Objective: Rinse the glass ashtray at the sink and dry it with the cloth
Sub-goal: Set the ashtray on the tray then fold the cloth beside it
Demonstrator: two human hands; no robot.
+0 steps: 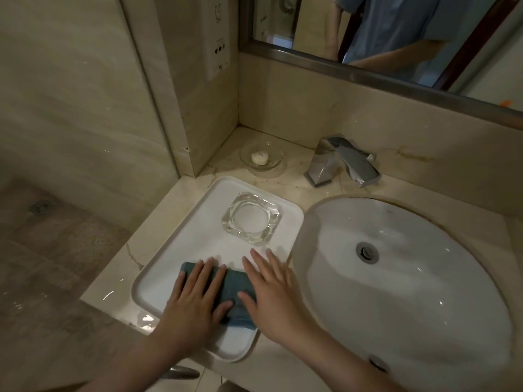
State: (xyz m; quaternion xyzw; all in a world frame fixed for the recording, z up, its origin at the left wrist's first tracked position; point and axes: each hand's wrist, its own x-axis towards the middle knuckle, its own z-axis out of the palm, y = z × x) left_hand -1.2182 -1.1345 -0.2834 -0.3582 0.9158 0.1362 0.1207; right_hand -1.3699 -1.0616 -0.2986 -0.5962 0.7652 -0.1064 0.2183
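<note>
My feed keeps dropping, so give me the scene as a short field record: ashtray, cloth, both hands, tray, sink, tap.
ashtray: glass ashtray upright on the far part of the white tray, untouched
cloth: folded blue cloth on the near part of the tray
left hand: left hand flat on the cloth, fingers straight
right hand: right hand flat, palm over the cloth's right edge
sink: white basin right of the tray
tap: chrome tap, no water seen running
other: soap in a glass dish behind the tray

Clear glass ashtray (251, 222) upright on tray; folded blue cloth (233, 290) nearer.
</note>
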